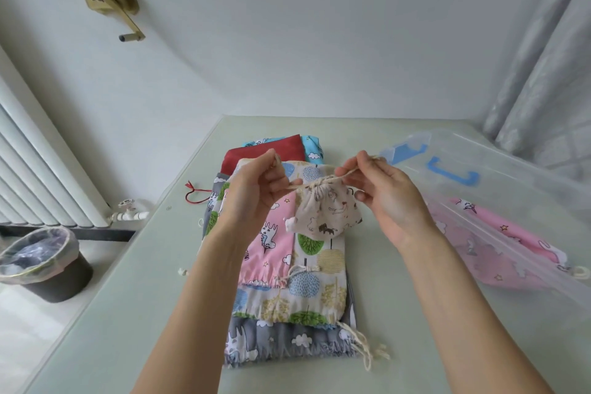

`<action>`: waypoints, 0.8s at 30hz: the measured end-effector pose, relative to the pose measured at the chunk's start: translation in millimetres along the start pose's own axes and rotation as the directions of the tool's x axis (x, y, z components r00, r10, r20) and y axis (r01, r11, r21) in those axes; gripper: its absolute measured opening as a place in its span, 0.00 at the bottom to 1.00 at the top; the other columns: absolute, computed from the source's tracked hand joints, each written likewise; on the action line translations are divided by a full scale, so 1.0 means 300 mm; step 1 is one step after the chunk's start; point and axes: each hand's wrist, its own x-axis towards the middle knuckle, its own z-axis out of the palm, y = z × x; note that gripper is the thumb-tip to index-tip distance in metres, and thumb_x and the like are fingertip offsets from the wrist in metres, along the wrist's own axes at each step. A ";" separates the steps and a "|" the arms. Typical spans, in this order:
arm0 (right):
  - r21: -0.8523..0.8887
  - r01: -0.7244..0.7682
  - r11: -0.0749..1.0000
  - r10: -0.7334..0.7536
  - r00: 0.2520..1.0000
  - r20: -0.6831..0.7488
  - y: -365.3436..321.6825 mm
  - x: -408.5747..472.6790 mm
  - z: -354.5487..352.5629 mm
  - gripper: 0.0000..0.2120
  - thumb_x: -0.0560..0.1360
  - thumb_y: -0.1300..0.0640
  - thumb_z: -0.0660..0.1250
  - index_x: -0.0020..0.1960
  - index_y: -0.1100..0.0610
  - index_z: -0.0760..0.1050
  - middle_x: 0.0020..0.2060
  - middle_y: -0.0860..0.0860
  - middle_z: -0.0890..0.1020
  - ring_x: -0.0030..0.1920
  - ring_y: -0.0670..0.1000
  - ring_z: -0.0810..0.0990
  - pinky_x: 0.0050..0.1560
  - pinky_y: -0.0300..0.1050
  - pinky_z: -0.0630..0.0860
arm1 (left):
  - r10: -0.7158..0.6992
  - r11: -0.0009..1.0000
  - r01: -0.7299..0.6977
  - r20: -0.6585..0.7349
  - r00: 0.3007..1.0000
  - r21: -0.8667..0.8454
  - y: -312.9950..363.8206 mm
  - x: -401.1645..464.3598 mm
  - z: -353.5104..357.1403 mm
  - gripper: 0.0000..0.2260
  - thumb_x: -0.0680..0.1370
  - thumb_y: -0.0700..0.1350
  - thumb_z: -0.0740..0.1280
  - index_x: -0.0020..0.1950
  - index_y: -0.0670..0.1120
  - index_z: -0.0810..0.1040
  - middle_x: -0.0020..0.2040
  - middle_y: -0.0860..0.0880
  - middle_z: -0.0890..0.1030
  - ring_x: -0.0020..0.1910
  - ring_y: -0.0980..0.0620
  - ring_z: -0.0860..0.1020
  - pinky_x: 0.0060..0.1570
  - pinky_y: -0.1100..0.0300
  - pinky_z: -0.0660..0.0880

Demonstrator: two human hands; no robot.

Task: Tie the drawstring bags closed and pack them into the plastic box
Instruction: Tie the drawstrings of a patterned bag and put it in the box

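A small beige drawstring bag [326,213] with animal prints hangs in the air between my hands, its mouth gathered tight. My left hand [256,189] pinches one end of its cream cord, and my right hand [383,192] pinches the other end; the cord runs taut to both sides. Below lies a pile of flat printed bags [307,285]: pink, tree-patterned, grey with clouds, red and blue. The clear plastic box [499,201] with blue handles stands at the right, and a pink bag [499,243] lies inside it.
The pale green table [134,297] carries a loose red cord [195,193] left of the pile. A lined waste bin [41,262] stands on the floor at the left beside a white radiator [35,150]. Curtains [543,73] hang behind the box.
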 end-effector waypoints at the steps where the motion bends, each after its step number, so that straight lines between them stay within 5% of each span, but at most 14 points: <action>1: -0.085 0.012 0.996 -0.013 1.000 -0.015 -0.001 -0.002 -0.002 0.09 0.77 0.54 0.63 0.41 0.53 0.80 0.35 0.48 0.84 0.38 0.44 0.79 0.35 0.37 0.66 | 0.004 0.995 -0.005 0.006 1.000 0.098 0.002 -0.008 0.004 0.13 0.80 0.44 0.59 0.36 0.44 0.67 0.29 0.52 0.61 0.26 0.55 0.63 0.45 0.55 0.78; 4: -0.357 0.051 0.933 -0.069 0.997 -0.036 -0.019 -0.006 -0.011 0.06 0.75 0.55 0.67 0.51 0.56 0.76 0.33 0.49 0.84 0.32 0.40 0.78 0.30 0.36 0.67 | 0.006 0.942 -0.037 0.091 0.996 0.333 0.017 -0.033 0.018 0.11 0.75 0.51 0.66 0.44 0.43 0.73 0.30 0.53 0.72 0.31 0.54 0.76 0.52 0.52 0.78; 7: -0.660 0.056 0.749 -0.138 0.988 -0.073 -0.010 -0.005 -0.020 0.17 0.72 0.51 0.70 0.52 0.56 0.66 0.31 0.45 0.83 0.27 0.38 0.74 0.35 0.39 0.71 | 0.040 0.896 -0.088 0.117 0.992 0.435 0.019 -0.031 0.017 0.09 0.73 0.40 0.69 0.52 0.46 0.75 0.38 0.49 0.79 0.41 0.50 0.81 0.52 0.55 0.78; 10: -0.804 0.119 0.582 -0.215 0.977 -0.011 0.000 -0.004 -0.037 0.12 0.74 0.52 0.68 0.48 0.53 0.65 0.30 0.45 0.83 0.26 0.40 0.75 0.38 0.45 0.74 | 0.152 0.711 -0.228 0.171 0.973 0.665 0.010 -0.021 0.007 0.10 0.75 0.32 0.64 0.47 0.46 0.79 0.40 0.50 0.81 0.43 0.54 0.82 0.49 0.63 0.78; 14: -0.725 0.182 0.665 -0.151 0.983 0.108 -0.017 -0.010 -0.046 0.03 0.77 0.57 0.65 0.45 0.53 0.72 0.30 0.48 0.83 0.30 0.47 0.82 0.32 0.46 0.79 | 0.153 0.373 -0.319 0.281 0.948 0.871 0.021 -0.018 -0.029 0.09 0.74 0.34 0.68 0.45 0.47 0.83 0.41 0.56 0.82 0.42 0.63 0.80 0.46 0.73 0.74; 19: -0.546 0.217 0.809 -0.193 0.976 0.103 -0.063 -0.024 -0.045 0.02 0.76 0.58 0.66 0.48 0.53 0.74 0.33 0.49 0.84 0.33 0.50 0.83 0.33 0.40 0.79 | 0.062 0.256 -0.342 0.338 0.939 0.904 0.025 -0.017 -0.072 0.06 0.71 0.42 0.73 0.43 0.54 0.80 0.40 0.62 0.78 0.42 0.66 0.79 0.42 0.75 0.73; 20: -0.642 0.221 0.734 -0.222 0.972 0.081 -0.063 -0.024 -0.051 0.04 0.76 0.57 0.67 0.48 0.53 0.72 0.34 0.48 0.84 0.34 0.51 0.83 0.34 0.43 0.79 | 0.096 0.230 -0.352 0.338 0.936 0.907 0.026 -0.013 -0.074 0.04 0.72 0.44 0.72 0.42 0.54 0.80 0.40 0.62 0.78 0.41 0.64 0.79 0.41 0.74 0.72; 23: -0.961 0.178 0.213 -0.376 0.923 0.088 -0.047 -0.028 -0.056 0.06 0.75 0.54 0.67 0.50 0.53 0.71 0.40 0.49 0.82 0.40 0.54 0.81 0.39 0.48 0.76 | 0.211 0.203 -0.388 0.346 0.914 0.899 0.025 -0.002 -0.077 0.05 0.75 0.46 0.68 0.46 0.46 0.82 0.50 0.55 0.76 0.48 0.57 0.77 0.48 0.69 0.73; 24: -0.966 0.196 0.171 -0.474 0.875 0.094 -0.053 -0.031 -0.047 0.04 0.75 0.55 0.66 0.49 0.53 0.73 0.42 0.50 0.80 0.41 0.54 0.80 0.38 0.46 0.74 | 0.235 0.200 -0.388 0.341 0.910 0.899 0.022 0.003 -0.079 0.06 0.75 0.47 0.68 0.47 0.46 0.82 0.55 0.53 0.75 0.54 0.53 0.76 0.54 0.63 0.74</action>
